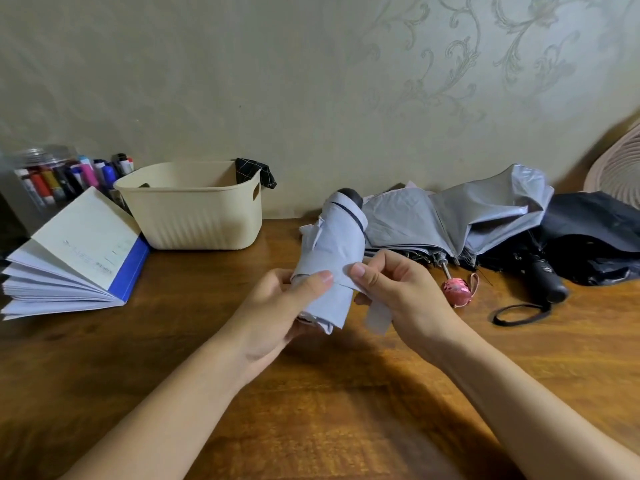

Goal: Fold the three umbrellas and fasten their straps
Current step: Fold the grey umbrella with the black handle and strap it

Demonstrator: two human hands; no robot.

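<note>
A small pale blue umbrella [337, 244] is rolled up and held above the wooden table [214, 375], its dark tip pointing away from me. My left hand [277, 313] grips its lower end, thumb pressed on the fabric. My right hand [398, 292] pinches the umbrella's pale strap [377, 317], whose free end hangs below my fingers. Behind lies a silver-grey umbrella [457, 216] with loose canopy and a pink handle [457, 289]. A black umbrella [588, 233] lies at the far right, its black handle [547, 278] and wrist loop toward me.
A cream plastic basket [194, 209] with a dark checked cloth on its rim stands at the back. An open book with a blue cover [79, 258] lies at the left, markers in a clear jar [59, 174] behind it. A pale fan [620, 174] is at the right edge.
</note>
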